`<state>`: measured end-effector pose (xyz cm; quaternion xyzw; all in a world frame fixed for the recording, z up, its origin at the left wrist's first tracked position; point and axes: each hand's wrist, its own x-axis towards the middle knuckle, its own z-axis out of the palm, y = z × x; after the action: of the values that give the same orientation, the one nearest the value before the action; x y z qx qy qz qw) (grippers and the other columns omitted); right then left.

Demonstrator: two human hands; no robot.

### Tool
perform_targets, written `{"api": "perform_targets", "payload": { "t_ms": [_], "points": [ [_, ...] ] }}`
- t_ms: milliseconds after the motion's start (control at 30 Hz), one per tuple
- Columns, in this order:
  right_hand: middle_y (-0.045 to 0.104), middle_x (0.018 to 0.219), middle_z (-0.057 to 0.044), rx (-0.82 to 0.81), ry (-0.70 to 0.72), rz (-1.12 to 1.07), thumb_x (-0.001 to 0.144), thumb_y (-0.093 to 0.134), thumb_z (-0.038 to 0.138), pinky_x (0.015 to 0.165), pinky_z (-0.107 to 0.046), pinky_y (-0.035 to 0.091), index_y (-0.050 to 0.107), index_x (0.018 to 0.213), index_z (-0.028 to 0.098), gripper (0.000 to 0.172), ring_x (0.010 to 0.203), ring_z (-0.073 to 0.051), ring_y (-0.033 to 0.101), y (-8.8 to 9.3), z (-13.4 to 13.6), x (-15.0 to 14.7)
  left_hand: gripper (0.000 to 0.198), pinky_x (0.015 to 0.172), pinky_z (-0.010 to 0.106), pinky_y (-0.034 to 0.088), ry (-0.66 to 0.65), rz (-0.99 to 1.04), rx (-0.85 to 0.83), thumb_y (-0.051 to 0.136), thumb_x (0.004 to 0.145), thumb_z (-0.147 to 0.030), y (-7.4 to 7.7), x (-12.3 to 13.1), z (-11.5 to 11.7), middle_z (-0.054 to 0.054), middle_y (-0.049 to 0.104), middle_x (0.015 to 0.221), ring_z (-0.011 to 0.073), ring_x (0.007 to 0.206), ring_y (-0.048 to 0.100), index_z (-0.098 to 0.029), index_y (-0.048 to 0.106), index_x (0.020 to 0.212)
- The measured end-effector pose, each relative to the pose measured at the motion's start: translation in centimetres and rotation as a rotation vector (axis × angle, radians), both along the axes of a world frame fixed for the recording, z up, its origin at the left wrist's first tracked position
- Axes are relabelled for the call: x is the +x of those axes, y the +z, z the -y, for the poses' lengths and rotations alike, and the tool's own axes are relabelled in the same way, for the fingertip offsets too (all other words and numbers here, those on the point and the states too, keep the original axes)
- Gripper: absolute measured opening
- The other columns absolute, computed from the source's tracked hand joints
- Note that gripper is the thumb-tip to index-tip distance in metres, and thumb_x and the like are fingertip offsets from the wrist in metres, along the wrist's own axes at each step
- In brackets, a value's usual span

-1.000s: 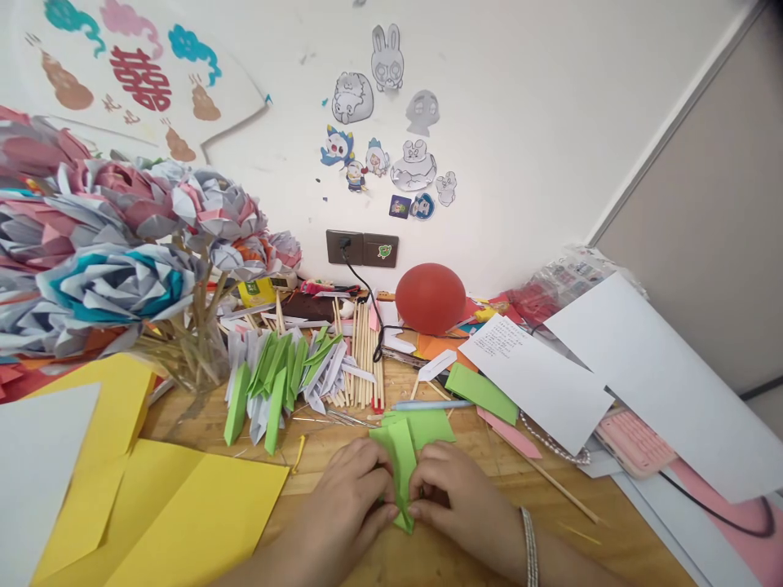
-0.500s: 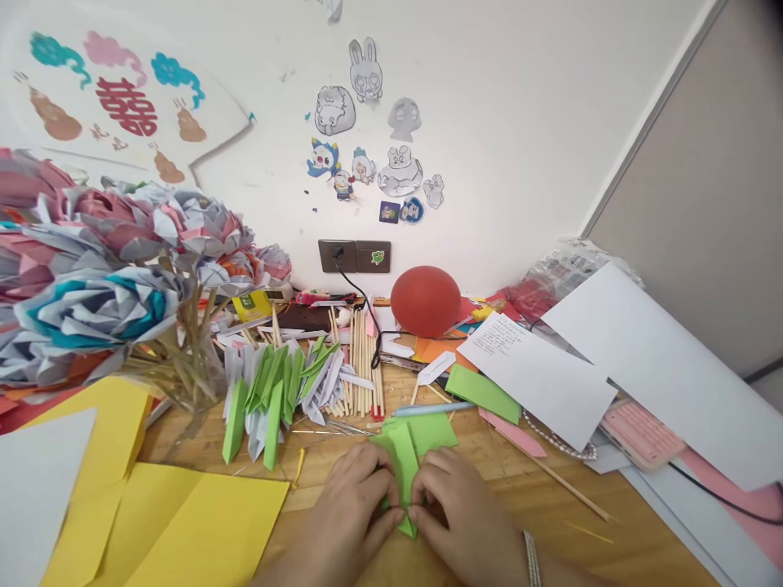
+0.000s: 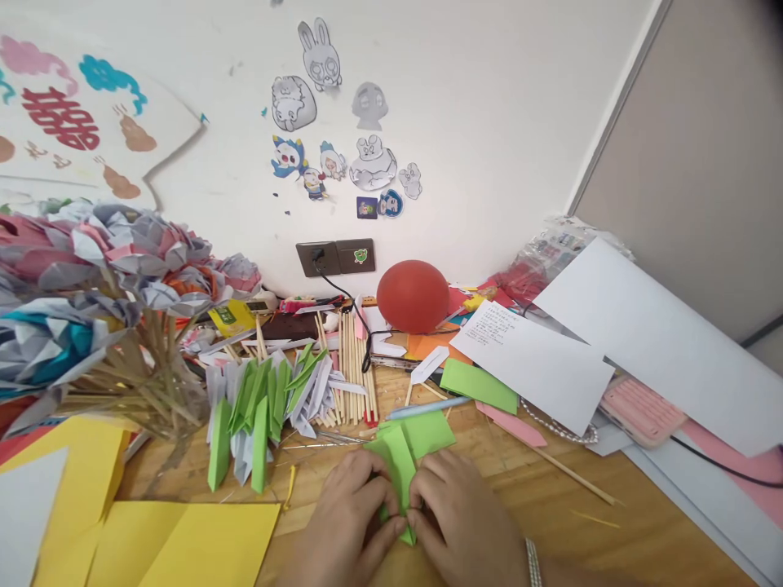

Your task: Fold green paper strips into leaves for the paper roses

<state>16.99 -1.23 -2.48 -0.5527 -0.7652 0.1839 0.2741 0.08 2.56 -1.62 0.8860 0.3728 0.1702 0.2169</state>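
Left hand (image 3: 351, 509), right hand (image 3: 456, 509): palms down on wooden table (image 3: 550, 514), fingertips together, pinching green paper (image 3: 400, 456). Paper lies between both hands, its upper part fanning beyond the fingers.

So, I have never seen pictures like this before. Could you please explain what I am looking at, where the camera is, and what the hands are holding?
There is no machine here: a person works with two bare hands. The camera sits on the person's head and looks forward and down, so you see the desk as they do. The left hand and the right hand press together on a folded green paper, pinching it at its lower tip. They rest on a wooden table. Around them lie yellow sheets, a heap of folded green and white paper pieces, wooden sticks, a red ball and white sheets. At left stands a bunch of paper flowers.
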Motion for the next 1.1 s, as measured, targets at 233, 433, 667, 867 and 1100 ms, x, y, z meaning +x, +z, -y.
{"api": "perform_targets", "payload": {
  "t_ms": [233,433,667,867,1100],
  "points": [
    [0.055,0.080,0.001,-0.041,0.030,-0.006,0.076,0.058,0.008,0.069,-0.029,0.030,0.051,0.075,0.018,0.013,0.078,-0.017,0.047,0.3,-0.1,0.4,0.012,0.075,0.032,0.045,0.014,0.031,0.012,0.054,0.078,-0.009,0.2,0.1,0.5,0.003,0.052,0.088,0.0205,0.087,0.051,-0.020,0.051,0.074],
    [0.056,0.080,0.001,-0.048,0.017,0.026,0.076,0.061,0.010,0.069,-0.030,0.030,0.051,0.075,0.019,0.013,0.077,-0.017,0.046,0.5,-0.2,0.2,0.011,0.075,0.034,0.044,0.013,0.026,0.004,0.050,0.082,-0.012,0.3,0.2,0.4,0.003,0.051,0.088,0.0211,0.087,0.050,-0.020,0.051,0.075],
    [0.055,0.077,0.001,-0.070,0.001,0.008,0.076,0.060,0.008,0.068,-0.029,0.031,0.051,0.074,0.018,0.013,0.076,-0.017,0.047,0.8,-0.4,0.3,0.010,0.076,0.036,0.044,0.024,0.007,0.022,0.050,0.083,-0.013,0.2,0.2,0.5,0.003,0.051,0.089,0.0216,0.087,0.050,-0.020,0.051,0.076],
    [0.053,0.070,0.003,-0.140,0.099,-0.024,0.075,0.062,0.009,0.064,-0.025,0.032,0.054,0.073,0.019,0.013,0.071,-0.014,0.048,1.3,-1.1,1.3,0.008,0.075,0.035,0.045,0.031,-0.003,0.033,0.054,0.080,-0.013,0.0,0.2,0.5,0.003,0.052,0.089,0.0218,0.086,0.050,-0.020,0.051,0.078],
    [0.054,0.074,0.002,-0.081,0.099,0.067,0.077,0.060,0.010,0.065,-0.027,0.031,0.053,0.073,0.019,0.012,0.073,-0.015,0.047,1.4,-0.9,1.0,0.009,0.072,0.034,0.046,0.035,0.026,0.096,0.049,0.085,-0.018,-0.1,0.2,0.5,0.003,0.053,0.086,0.0212,0.082,0.051,-0.021,0.052,0.077]
  ]
}}
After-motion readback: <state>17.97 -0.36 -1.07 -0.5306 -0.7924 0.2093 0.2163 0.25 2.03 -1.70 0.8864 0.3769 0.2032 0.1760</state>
